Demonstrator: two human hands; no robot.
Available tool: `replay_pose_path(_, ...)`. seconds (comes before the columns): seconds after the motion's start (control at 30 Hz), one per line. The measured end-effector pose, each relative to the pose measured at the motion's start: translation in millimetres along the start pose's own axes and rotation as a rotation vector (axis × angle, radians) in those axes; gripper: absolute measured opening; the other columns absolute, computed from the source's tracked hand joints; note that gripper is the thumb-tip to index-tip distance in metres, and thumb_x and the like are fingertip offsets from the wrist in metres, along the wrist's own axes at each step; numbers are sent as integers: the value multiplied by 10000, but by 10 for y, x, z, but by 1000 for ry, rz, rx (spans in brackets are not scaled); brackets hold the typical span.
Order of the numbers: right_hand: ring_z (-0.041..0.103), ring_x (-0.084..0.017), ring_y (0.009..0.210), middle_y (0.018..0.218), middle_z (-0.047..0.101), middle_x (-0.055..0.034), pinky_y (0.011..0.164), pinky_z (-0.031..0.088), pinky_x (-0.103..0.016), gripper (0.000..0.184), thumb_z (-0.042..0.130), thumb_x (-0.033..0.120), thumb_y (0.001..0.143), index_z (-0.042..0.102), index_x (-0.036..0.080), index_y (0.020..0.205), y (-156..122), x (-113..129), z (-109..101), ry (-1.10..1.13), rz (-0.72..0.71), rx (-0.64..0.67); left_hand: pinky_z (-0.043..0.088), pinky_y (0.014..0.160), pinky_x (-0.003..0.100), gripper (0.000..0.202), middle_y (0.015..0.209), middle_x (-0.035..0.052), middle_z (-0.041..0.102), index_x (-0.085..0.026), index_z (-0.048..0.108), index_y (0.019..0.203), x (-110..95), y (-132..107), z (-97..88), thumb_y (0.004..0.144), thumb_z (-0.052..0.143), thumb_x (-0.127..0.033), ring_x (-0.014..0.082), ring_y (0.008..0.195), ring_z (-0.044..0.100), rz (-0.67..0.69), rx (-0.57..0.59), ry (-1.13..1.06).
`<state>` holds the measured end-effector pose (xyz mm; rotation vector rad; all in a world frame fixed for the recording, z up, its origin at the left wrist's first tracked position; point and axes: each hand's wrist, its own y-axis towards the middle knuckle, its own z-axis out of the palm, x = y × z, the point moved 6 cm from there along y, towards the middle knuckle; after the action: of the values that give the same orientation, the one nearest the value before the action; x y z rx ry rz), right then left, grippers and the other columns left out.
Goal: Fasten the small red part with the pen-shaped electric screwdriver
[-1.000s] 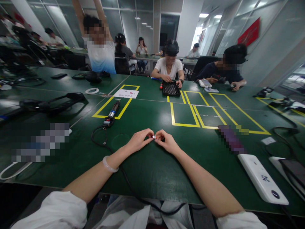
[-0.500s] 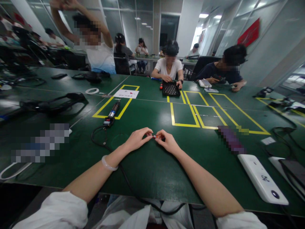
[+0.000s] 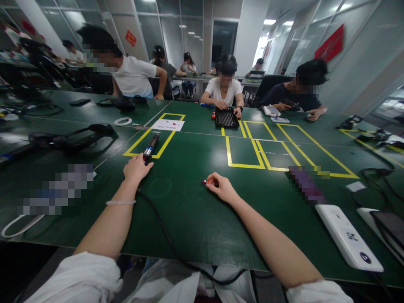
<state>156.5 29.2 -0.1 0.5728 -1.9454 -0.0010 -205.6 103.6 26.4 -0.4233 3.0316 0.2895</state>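
Centrally, over one smooth green worktop (image 3: pixel 202 227), the right hand (image 3: pixel 221 187) pinches one small red part (image 3: pixel 205 182) between thumb and finger, well in from the near edge. The left hand (image 3: pixel 136 169) touches one cylindrical tool (image 3: pixel 152 145); whether its fingers grip, I cannot tell. Open surface separates the hands; one black cable (image 3: pixel 162 224) runs to the near edge.

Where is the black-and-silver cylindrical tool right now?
In the head view, the black-and-silver cylindrical tool is left of centre on the green table, partly within a yellow tape rectangle, with the person's left hand at its near end.
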Motion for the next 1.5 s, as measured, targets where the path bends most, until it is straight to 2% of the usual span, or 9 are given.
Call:
replay_pose_path(0.13,522,-110,644,747,585,17,643,421,-230,136,597,263,839,581,179,945,0,-10,2,6,-5,3,493,823,451,533,1274,172,552,-182,543,1200,56,56,22,826,516,-561,353,1091,571,12,57,-26)
replay_pose_path(0.4,505,-109,630,722,563,25,625,404,-226,132,601,282,845,582,178,923,-2,56,-5,-1,10,3,500,798,404,579,1237,164,589,-196,559,1248,-53,42,36,780,595,-535,336,1033,613,48,62,-27)
replay_pose_path(0.5,508,-110,631,726,565,23,619,400,-227,139,596,299,853,582,178,921,-2,64,-1,-6,13,3,501,804,387,596,1244,145,588,-214,544,1278,-216,-48,43,777,597,-534,320,1042,612,91,64,-37)
replay_pose_path(0.63,510,-110,631,728,568,21,616,398,-225,160,590,328,864,581,179,921,-3,59,-1,-15,15,2,503,824,368,636,1279,128,569,-207,503,1326,-563,-247,29,780,594,-520,303,1087,594,208,68,-56)
replay_pose_path(0.87,510,-111,634,736,584,16,619,402,-227,180,585,349,874,582,180,934,-3,63,1,-22,3,-6,494,875,348,630,1320,102,541,-202,462,1349,-1274,-786,-29,795,601,-468,269,1126,572,490,85,-142)
replay_pose_path(1.0,515,-116,633,733,577,17,625,418,-233,164,593,334,865,567,186,932,-7,74,11,-2,-21,-10,484,909,374,614,1309,116,540,-197,451,1350,-1576,-1073,-64,805,611,-429,276,1141,555,632,90,-210)
replay_pose_path(1.13,529,-121,635,722,576,20,634,434,-239,154,601,324,855,551,191,913,-4,64,18,-12,-22,-12,477,926,394,612,1295,115,543,-214,449,1344,-1722,-1244,-75,789,635,-395,276,1128,556,727,94,-268)
replay_pose_path(1.5,524,-121,606,661,560,43,612,412,-229,167,677,245,783,522,204,832,27,13,84,-164,-9,2,472,938,390,638,1329,101,515,-233,420,1382,-1804,-1383,-85,802,617,-410,271,1142,539,834,122,-306)
